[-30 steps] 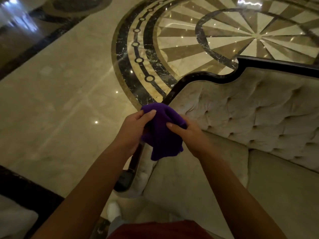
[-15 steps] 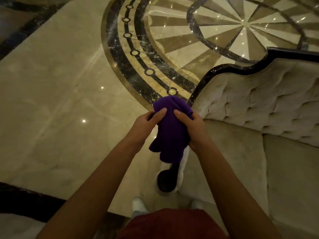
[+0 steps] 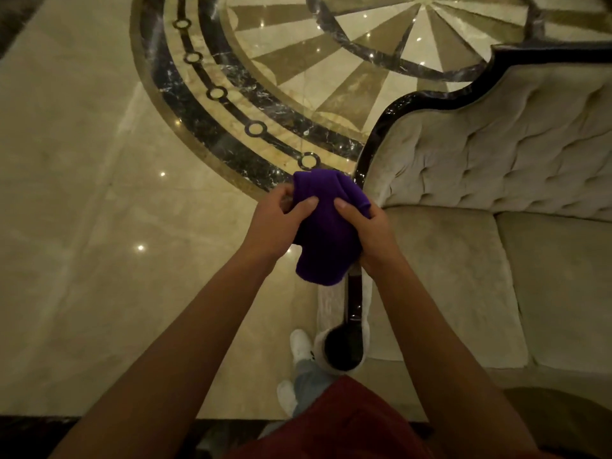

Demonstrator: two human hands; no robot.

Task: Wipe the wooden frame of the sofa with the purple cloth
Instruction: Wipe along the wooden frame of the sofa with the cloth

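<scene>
The purple cloth (image 3: 326,233) is bunched between both hands, just above the sofa's arm. My left hand (image 3: 276,223) grips its left side and my right hand (image 3: 372,230) grips its right side, thumbs on top. The dark glossy wooden frame (image 3: 430,101) curves along the top of the tufted beige sofa back and runs down the arm under the cloth to a rounded end (image 3: 344,352). The stretch of frame beneath the cloth is hidden; I cannot tell whether the cloth touches it.
The beige sofa seat cushions (image 3: 463,276) lie to the right. Polished marble floor (image 3: 99,193) with a dark circular inlay pattern spreads left and ahead. My white shoes (image 3: 299,346) stand beside the sofa arm's end. A dark edge runs along the bottom left.
The view has shifted so the sofa arm now lies directly below my hands. Both hands have regripped the cloth closer together, with the bundle tighter.
</scene>
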